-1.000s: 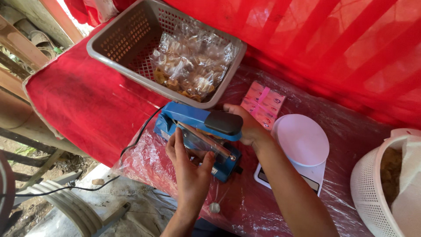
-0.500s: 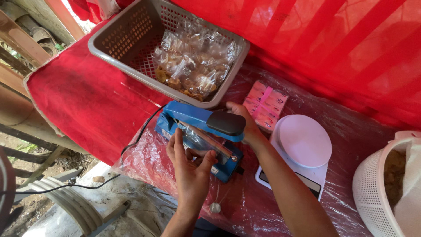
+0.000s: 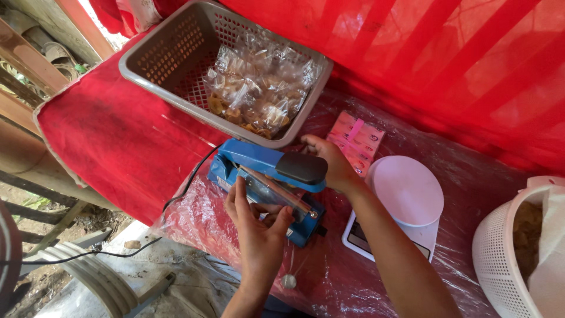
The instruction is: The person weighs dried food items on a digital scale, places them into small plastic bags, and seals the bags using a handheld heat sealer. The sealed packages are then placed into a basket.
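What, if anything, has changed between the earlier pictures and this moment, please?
Very little has changed. The left hand still holds a clear bag at the blue heat sealer, and the right hand still rests by its black handle; neither took hold of anything new nor let go. The grey basket of filled bags, the pink packet and the white scale stayed put.

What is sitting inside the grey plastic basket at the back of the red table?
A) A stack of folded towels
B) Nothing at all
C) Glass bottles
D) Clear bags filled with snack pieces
D: the grey basket holds a heap of clear bags with brownish snack pieces inside, behind the blue sealer.
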